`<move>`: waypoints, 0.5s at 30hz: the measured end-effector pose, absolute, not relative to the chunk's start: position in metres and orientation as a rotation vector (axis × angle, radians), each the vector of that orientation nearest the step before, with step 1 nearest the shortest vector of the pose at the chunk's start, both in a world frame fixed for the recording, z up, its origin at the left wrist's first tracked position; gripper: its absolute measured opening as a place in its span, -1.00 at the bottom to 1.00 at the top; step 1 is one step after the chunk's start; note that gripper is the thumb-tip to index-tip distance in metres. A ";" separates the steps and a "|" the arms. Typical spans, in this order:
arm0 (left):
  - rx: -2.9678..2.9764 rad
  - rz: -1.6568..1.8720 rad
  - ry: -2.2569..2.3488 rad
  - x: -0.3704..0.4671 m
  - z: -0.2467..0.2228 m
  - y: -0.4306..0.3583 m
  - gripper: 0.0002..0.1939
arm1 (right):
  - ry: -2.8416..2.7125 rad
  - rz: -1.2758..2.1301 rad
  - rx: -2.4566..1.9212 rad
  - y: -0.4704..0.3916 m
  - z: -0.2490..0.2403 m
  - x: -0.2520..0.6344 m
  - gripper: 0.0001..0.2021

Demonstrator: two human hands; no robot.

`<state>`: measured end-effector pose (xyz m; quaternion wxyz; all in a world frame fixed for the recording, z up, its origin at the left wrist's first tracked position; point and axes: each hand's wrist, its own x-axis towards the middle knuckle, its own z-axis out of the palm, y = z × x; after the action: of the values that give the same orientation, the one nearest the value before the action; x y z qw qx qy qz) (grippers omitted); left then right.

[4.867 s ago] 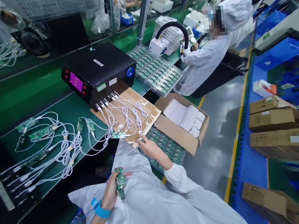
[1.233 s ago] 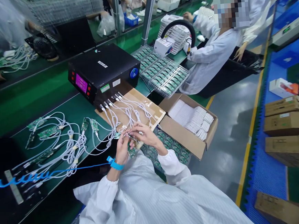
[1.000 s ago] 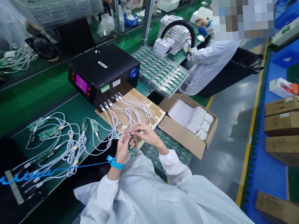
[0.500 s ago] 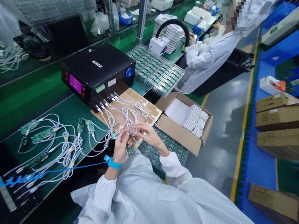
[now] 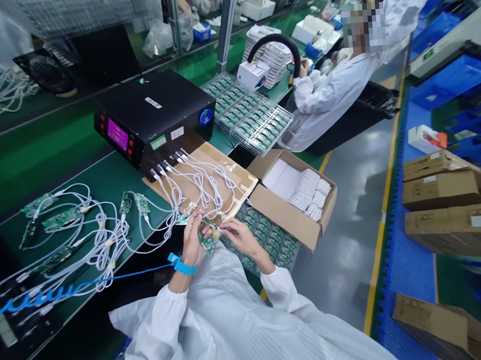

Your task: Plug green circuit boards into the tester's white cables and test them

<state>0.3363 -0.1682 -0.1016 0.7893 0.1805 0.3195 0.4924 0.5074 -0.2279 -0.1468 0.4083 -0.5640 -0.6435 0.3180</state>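
L hand (image 5: 192, 245) grips flat green PCB (image 5: 206, 243), rough-surfaced, nr smooth tan cardboard (image 5: 211, 155); R hand (image 5: 242, 239) has fingertips bunched at PCB's end, can't tell if holding anything. Thin white cables (image 5: 202, 196) loop on cardboard.

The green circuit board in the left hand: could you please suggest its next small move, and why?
Perhaps steady the green circuit board with the left hand and check its edge: the right hand is close beside it, and whether a plug sits there is unclear.
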 end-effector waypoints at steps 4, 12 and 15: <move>0.409 1.076 0.683 0.337 -0.103 -0.170 -0.56 | -1.679 0.748 -1.408 -0.227 -0.151 0.510 -0.75; 0.626 1.084 0.842 0.326 -0.111 -0.176 -0.51 | -1.724 0.601 -1.420 -0.225 -0.132 0.534 -0.80; 0.685 1.214 0.956 0.316 -0.110 -0.174 -0.55 | -1.849 0.546 -1.441 -0.225 -0.124 0.539 -0.79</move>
<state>0.3155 -0.1735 -0.1102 0.6637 0.3030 0.4232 0.5372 0.5393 -0.2248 -0.1244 0.3590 -0.5587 -0.7170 0.2117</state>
